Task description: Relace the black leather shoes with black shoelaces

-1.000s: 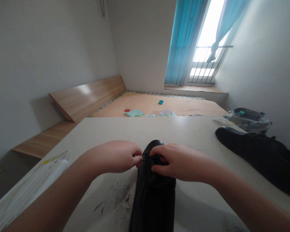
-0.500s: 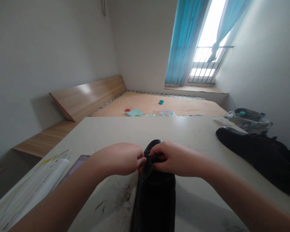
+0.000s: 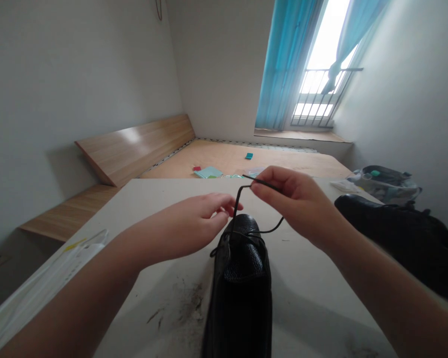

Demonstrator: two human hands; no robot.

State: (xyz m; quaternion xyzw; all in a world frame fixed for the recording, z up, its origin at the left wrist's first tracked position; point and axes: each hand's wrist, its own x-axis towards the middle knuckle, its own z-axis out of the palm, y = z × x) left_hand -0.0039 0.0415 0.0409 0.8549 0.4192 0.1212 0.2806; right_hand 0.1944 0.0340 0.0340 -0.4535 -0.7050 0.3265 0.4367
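Note:
A black leather lace-up shoe [image 3: 242, 298] stands on the white table in front of me, its toe pointing away. Above the toe, my right hand [image 3: 291, 199] is closed in a pinch on a black shoelace [image 3: 236, 211]. That lace rises from the eyelets, bends at my fingertips and hangs in a loop to the right. My left hand [image 3: 205, 214] hovers just left of the toe with thumb and fingers apart, its fingertips close to the raised lace. A small lace loop lies against the shoe's left side.
A second black shoe [image 3: 399, 238] lies at the table's right edge. White plastic packaging [image 3: 70, 278] is on the left, partly behind my forearm. Dark smudges mark the table [image 3: 164, 318] beside the shoe. Beyond it are a bed surface [image 3: 283, 161] with small items and a bag [image 3: 388, 184].
Both hands were together at the shoe's lacing. My right hand has pulled the lace up and away to the right; my left hand has moved slightly forward and off the shoe's opening.

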